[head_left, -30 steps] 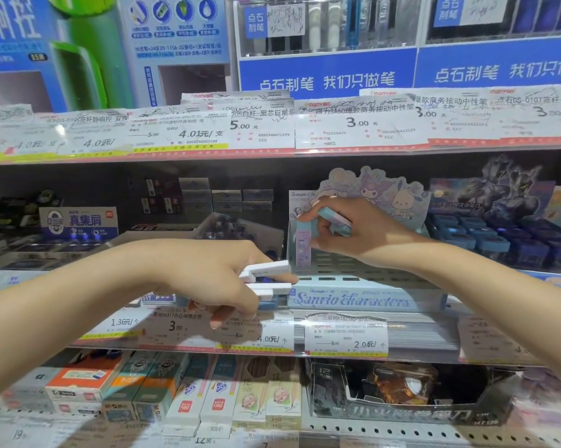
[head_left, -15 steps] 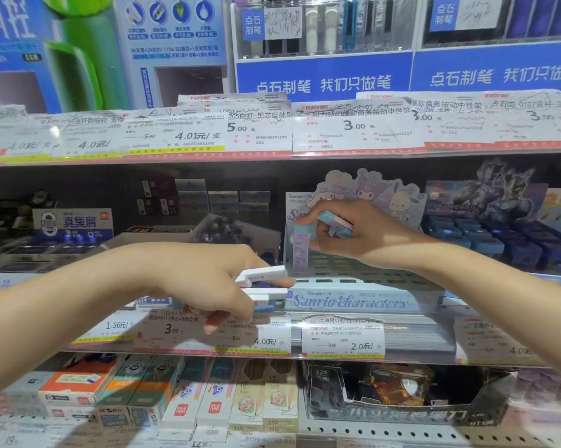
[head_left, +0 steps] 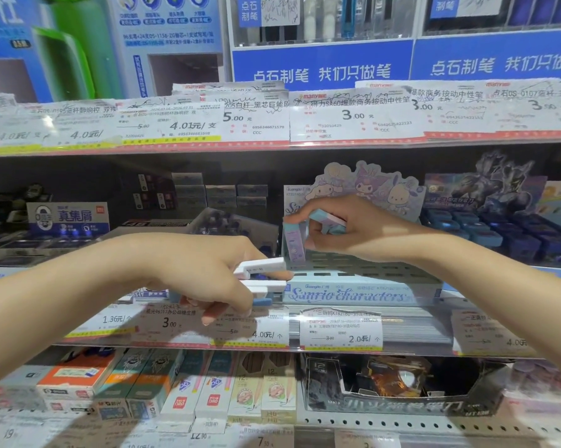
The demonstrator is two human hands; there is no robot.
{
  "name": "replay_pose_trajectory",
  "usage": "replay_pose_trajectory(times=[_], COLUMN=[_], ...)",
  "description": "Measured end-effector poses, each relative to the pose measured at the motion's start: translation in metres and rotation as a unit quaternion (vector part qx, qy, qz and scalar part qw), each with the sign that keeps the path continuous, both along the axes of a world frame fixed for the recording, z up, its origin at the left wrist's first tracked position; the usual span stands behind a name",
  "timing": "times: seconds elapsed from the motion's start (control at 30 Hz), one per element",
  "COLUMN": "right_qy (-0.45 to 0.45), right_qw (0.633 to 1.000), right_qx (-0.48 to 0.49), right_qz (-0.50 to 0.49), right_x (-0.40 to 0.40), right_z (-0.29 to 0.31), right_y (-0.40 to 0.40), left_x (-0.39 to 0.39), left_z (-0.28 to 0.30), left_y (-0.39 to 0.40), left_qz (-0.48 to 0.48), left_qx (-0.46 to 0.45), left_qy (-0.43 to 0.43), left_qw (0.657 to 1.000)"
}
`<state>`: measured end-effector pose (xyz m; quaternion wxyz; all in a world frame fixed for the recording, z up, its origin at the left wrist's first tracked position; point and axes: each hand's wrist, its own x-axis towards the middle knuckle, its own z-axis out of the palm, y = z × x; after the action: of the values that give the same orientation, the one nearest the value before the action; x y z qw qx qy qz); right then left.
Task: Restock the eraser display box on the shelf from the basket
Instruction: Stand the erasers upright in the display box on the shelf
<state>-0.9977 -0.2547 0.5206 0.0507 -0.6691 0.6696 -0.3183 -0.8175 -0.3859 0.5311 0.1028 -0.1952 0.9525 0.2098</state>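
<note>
Now the right hand [head_left: 353,231] holds light-blue erasers [head_left: 329,221] in curled fingers and steadies one upright purple eraser [head_left: 294,242] at the back-left corner of the display box [head_left: 353,294] on the shelf [head_left: 305,345]. Just beside the box front, the left hand [head_left: 204,273] grips a small stack of white erasers [head_left: 263,266].

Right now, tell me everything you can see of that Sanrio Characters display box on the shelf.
The Sanrio Characters display box is pale blue cardboard with purple script on its front lip and a cartoon-character backboard. Its top is a stepped grid of slots, mostly empty. One purple eraser stands upright at its left rear corner. The right hand hovers over it, gripping more erasers. It sits at the shelf's front edge.
</note>
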Motion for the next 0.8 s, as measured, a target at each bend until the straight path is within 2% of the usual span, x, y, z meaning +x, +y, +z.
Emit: replay_pose_trajectory(times=[0.13, 0.23, 0.33, 0.5, 0.63, 0.73, 0.8], right_qy=[0.008, 0.004, -0.005, -0.008, -0.006, -0.002, -0.057], right_qw=[1.0, 1.0, 1.0, 1.0, 0.999, 0.999, 0.998], right_qx=[-0.002, -0.009, -0.015, -0.012, 0.011, 0.03, 0.016], right_qz=[-0.002, -0.007, -0.014, -0.026, -0.039, -0.032, -0.035], right_x=[0.004, 0.003, 0.001, 0.0, 0.002, 0.005, 0.006], right_z=[-0.001, -0.001, -0.001, -0.007, -0.006, 0.003, 0.006], right_y=[-0.002, -0.002, -0.001, 0.007, 0.007, 0.011, 0.013], left_x=[0.001, 0.003, 0.005, 0.003, 0.001, 0.002, 0.003], left_z=[0.001, 0.006, 0.008, 0.003, -0.003, -0.003, 0.0], left_y=[-0.003, -0.001, 0.002, -0.001, -0.002, -0.001, 0.003], left_qz=[-0.022, -0.088, -0.105, -0.096, -0.031, -0.018, -0.021], left_qx=[0.023, 0.062, 0.068, 0.056, 0.0, -0.001, 0.001], left_qy=[0.034, 0.004, 0.011, 0.012, 0.052, 0.053, 0.052], left_qw=[0.999, 0.994, 0.992, 0.994, 0.998, 0.998, 0.998])
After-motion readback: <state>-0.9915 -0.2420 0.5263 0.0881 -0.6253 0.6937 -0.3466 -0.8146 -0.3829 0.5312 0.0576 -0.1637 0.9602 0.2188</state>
